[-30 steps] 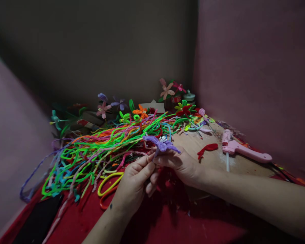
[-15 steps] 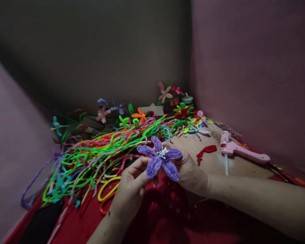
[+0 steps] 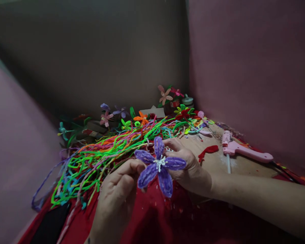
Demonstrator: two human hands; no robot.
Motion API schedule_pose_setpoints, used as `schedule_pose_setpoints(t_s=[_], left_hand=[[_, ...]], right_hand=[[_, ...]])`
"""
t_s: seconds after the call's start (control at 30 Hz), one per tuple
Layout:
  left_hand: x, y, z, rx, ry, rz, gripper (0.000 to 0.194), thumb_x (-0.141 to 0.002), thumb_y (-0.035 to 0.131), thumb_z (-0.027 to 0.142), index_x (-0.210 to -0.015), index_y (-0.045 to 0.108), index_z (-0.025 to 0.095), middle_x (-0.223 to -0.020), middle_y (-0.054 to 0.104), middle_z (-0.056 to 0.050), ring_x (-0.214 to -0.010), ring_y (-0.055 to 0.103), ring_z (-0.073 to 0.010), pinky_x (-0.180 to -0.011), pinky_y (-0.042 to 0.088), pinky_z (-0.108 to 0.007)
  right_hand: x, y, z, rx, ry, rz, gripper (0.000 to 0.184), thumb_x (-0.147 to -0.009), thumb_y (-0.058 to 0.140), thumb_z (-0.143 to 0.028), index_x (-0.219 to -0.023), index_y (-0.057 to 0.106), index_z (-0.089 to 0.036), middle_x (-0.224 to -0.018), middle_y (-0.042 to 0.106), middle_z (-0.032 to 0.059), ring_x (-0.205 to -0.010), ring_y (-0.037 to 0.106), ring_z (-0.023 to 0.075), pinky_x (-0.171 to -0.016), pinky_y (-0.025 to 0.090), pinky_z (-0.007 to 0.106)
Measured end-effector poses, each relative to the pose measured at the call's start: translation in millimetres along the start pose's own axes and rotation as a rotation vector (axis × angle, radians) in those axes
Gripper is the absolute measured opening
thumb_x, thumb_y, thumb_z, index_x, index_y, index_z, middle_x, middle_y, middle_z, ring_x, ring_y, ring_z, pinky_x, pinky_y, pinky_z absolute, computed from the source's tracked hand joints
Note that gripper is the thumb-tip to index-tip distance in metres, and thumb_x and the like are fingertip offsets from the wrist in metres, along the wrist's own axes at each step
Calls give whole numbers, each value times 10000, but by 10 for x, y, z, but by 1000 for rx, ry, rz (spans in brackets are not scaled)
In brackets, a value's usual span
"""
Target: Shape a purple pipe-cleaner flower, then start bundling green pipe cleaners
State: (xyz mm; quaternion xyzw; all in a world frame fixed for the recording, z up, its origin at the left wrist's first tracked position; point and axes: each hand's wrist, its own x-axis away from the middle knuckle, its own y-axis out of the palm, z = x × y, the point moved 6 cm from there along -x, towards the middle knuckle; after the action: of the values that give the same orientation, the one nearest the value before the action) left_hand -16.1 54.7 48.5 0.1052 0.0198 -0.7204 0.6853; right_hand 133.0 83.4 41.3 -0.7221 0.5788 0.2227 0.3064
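A purple pipe-cleaner flower (image 3: 165,181) with five petals and a tuft of white stamens faces me at the centre of the head view. My right hand (image 3: 191,171) grips it from behind on the right; the fingers at its back are partly hidden by the petals. On the left, my left hand (image 3: 118,189) is closed, with thumb and forefinger pinched at the edge of the left petals. Part of those fingertips is hidden behind the flower.
Behind my hands spreads a heap of coloured pipe cleaners (image 3: 112,145). A pink glue gun (image 3: 249,150) and a red pipe-cleaner piece (image 3: 208,150) lie on a brown board (image 3: 216,166). Finished flowers (image 3: 165,96) stand along the back. A black phone-like object (image 3: 51,223) lies at lower left.
The flower has turned slightly and sits closer, one petal now pointing lower. My left hand has shifted left and down, its thumb drawn back off the petal. The view has moved slightly.
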Motion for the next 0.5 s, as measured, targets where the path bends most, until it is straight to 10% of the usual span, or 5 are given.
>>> schedule_pose_setpoints(t_s=[0.5], left_hand=[[32,130,-169,217,-256,-61,201,-661,724,304,-631,656,118,-514,500,6,-463,440,-64,-443,361,-171]], right_hand=[[47,71,20,-77,54,-48,133,-808,626,-271,-708,666,-193,-1045,593,69,-973,504,206,-896,408,382]])
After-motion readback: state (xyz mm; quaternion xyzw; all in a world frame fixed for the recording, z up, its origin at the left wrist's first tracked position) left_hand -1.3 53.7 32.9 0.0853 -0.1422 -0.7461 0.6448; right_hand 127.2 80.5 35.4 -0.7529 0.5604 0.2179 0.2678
